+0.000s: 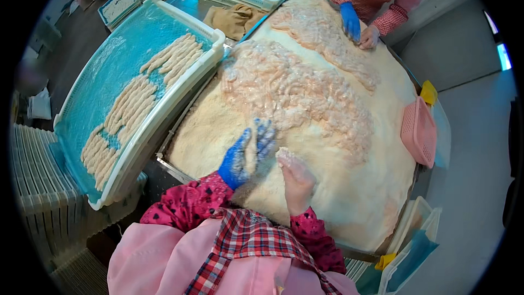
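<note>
My left hand (233,166), in a blue glove dusted with pale crumbs, is over the near left of the work table. A slim coated meat strip (250,154) lies along its palm, with the fingers stretched out beyond. Close by on the right, my right hand (298,180) wears a thin pale glove. Its fingers are pressed together, crumbs clinging to the tips; whether anything is in them is hidden. Beneath both hands spreads pale coating powder (204,134). Beyond them lies a heap of raw pinkish meat strips (295,87).
A white-rimmed tray with a blue base (103,82) stands at left, holding rows of coated strips (131,104). Stacked trays (46,169) sit below it. A pink basket (419,131) is at the right edge. Across the table, another person's blue-gloved hand (350,22) works at the meat.
</note>
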`<action>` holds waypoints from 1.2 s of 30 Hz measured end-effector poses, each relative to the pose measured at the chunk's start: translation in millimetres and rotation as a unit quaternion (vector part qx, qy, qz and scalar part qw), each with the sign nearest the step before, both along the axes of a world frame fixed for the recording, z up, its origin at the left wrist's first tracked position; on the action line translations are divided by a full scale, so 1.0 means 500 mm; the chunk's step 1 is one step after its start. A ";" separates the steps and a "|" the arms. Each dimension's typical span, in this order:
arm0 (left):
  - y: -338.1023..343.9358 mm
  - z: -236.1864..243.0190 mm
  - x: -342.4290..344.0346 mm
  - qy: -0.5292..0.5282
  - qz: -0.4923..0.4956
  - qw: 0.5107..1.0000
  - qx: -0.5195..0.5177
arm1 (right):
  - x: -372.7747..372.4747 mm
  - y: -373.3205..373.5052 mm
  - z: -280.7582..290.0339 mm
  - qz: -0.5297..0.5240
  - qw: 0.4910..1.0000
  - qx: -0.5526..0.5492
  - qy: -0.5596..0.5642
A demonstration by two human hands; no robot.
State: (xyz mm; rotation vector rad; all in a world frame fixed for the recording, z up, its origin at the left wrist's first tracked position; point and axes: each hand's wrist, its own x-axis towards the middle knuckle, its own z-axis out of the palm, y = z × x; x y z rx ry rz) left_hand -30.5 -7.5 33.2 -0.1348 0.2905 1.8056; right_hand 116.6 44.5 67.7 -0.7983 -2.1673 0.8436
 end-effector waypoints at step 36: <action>0.022 -0.009 0.088 0.291 -0.073 0.953 0.045 | -0.033 -0.066 -0.011 -0.080 0.975 -0.163 0.129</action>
